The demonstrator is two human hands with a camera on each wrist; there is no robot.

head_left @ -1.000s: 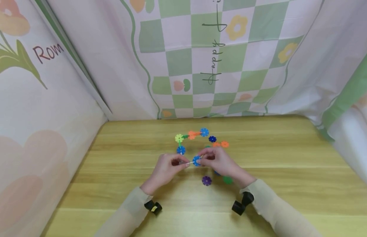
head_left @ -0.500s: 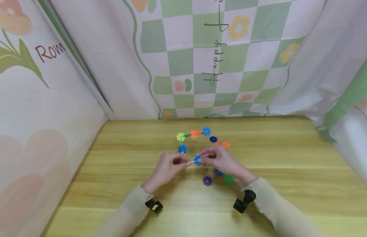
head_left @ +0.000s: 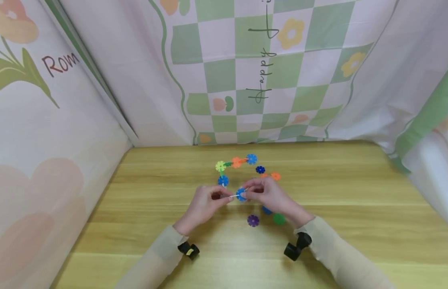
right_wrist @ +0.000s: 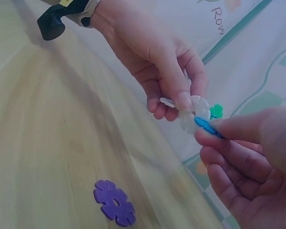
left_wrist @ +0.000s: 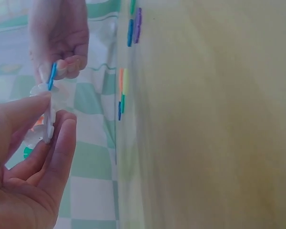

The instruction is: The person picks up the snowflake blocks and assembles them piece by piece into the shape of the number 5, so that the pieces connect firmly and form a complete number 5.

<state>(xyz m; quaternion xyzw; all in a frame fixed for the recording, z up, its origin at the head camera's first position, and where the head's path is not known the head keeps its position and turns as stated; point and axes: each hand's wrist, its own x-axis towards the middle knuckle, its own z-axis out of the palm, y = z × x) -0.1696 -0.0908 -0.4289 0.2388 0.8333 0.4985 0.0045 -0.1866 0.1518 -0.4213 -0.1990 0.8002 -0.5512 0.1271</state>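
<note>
Right wrist view: a blue disc (right_wrist: 206, 126) meets the rim of a white disc (right_wrist: 200, 107), the two set crosswise; whether their slots have engaged cannot be told. Both are above the surface (head_left: 144, 180), between the hands. The right hand (head_left: 272, 196) pinches the blue disc between thumb and fingers; the left hand (head_left: 202, 204) pinches the white one likewise. In the head view the blue disc shows its face, while the white one appears edge-on, a thin line running from the left fingertips towards the right ones. Each disc is nearest the hand that holds it. Beyond the left hand, a chain of joined discs (head_left: 220, 166) stretches away, then bends rightward. A purple disc (head_left: 253, 220) and a green disc (head_left: 279, 218) lie nearer the person. Compared with half a second ago, the chain sits slightly higher in view, the purple disc looks unmoved and both hands keep their grip.
</note>
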